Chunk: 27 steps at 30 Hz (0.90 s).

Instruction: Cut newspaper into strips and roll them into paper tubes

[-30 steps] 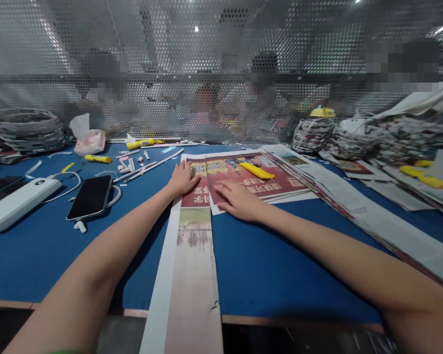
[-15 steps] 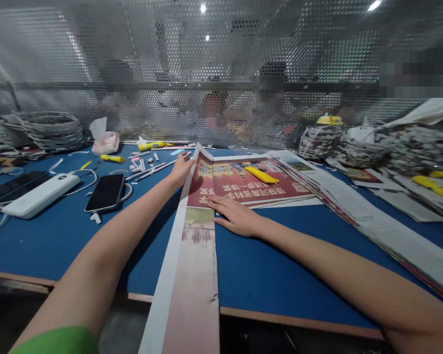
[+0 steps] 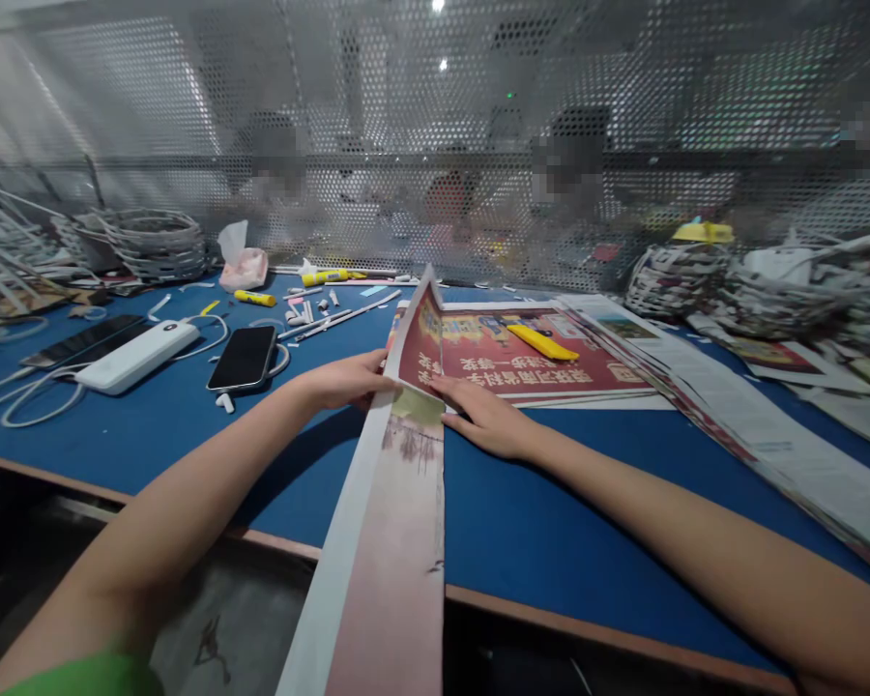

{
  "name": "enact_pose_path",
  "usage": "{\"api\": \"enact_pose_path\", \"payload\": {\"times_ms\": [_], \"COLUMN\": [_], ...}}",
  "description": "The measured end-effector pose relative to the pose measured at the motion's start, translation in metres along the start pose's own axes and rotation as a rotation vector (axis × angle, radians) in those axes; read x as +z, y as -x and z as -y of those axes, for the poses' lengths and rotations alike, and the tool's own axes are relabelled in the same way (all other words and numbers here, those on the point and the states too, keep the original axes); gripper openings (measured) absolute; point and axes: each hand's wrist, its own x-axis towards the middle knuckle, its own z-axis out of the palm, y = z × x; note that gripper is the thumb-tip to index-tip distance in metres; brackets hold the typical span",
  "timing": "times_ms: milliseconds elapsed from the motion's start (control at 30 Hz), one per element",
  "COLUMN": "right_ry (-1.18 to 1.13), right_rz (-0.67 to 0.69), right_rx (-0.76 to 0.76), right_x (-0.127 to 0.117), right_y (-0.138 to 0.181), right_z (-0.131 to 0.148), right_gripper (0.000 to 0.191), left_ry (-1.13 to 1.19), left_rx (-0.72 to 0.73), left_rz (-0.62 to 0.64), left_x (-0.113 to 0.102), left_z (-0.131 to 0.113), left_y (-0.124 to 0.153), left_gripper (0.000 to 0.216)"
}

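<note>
A long newspaper strip (image 3: 398,541) runs from the red printed sheets toward me and hangs over the table's front edge. Its left side stands raised along a fold, its far corner tipped up. My left hand (image 3: 352,379) pinches that raised left edge, fingers partly hidden by the paper. Lying flat with fingers stretched out, my right hand (image 3: 489,416) presses the newspaper near its crease. Beyond it, a yellow utility knife (image 3: 543,343) rests on the red newspaper page (image 3: 594,372).
Left on the blue table (image 3: 551,493) lie a phone (image 3: 243,358), a white power bank (image 3: 137,356), cables and glue sticks (image 3: 253,298). Woven paper baskets (image 3: 152,246) stand at both sides. A newspaper stack (image 3: 783,425) lies right. A perforated metal screen (image 3: 406,116) closes the back, people behind it.
My left hand has slid back toward me along the newspaper's left edge. That edge is now lifted higher at the far end. The view has shifted left; my right hand stays on the crease.
</note>
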Motion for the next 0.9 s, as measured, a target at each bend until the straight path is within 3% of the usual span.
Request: {"api": "enact_pose_path", "payload": {"times_ms": [100,233,400,500,733,800,900], "right_ry": [-0.02,-0.013,0.038,0.072,-0.004,-0.163,-0.556], "right_rz": [-0.061,-0.09,0.043,0.116,0.211,0.142,-0.11], "right_rx": [0.057,0.116,0.07,0.069,0.13,0.167,0.299], "right_x": [0.0,-0.002,-0.002,0.001,0.004,0.003,-0.001], "right_y": [0.0,0.001,0.0,0.001,0.01,0.013,0.017], "right_z": [-0.001,-0.001,0.008,0.018,0.044,0.05,0.057], "right_gripper": [0.052,0.053,0.053,0.062,0.065,0.066,0.077], "left_ry": [0.021,0.081,0.088,0.112,0.162,0.172,0.196], "left_rx": [0.067,0.035,0.007,0.026,0.123,0.149,0.211], "left_rz": [-0.081,-0.214,-0.277,-0.275,-0.297,-0.312,-0.36], "left_x": [0.01,0.022,0.03,0.034,0.039,0.038,0.033], "left_z": [0.008,0.017,0.023,0.023,0.023,0.022,0.018], "left_y": [0.001,-0.008,-0.012,-0.01,-0.012,-0.013,-0.014], "left_gripper": [0.061,0.051,0.034,0.03,0.043,0.045,0.047]}}
